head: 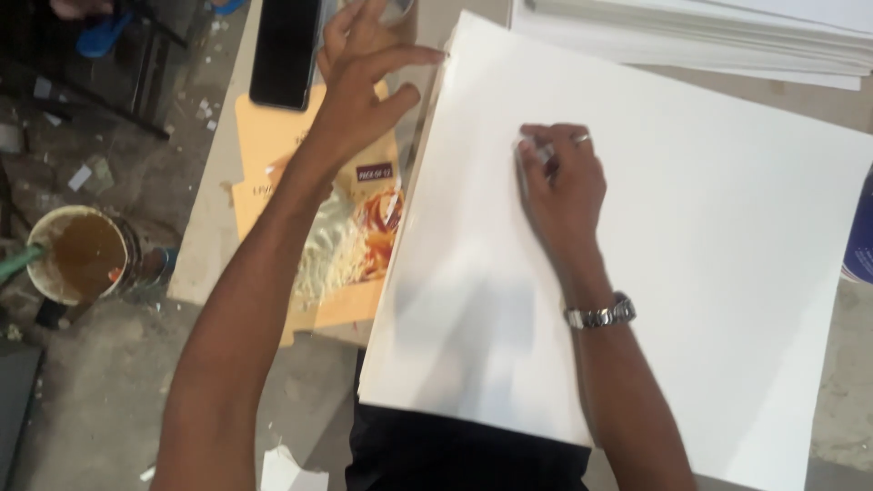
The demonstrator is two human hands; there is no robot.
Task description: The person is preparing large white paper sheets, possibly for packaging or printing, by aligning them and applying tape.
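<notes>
The right hand presses a small pale object, fingers closed around it, onto the white sheet; the left hand, fingers spread, touches the sheet's left edge.

At the top left of the tabletop we see a black phone lying face up, and just below it an orange printed packet with a picture of food, partly tucked under other things. Along the top right edge we see a second stack of white sheets. Down on the floor to the left stands a round pot of brown liquid, with scraps of paper scattered about it.
</notes>
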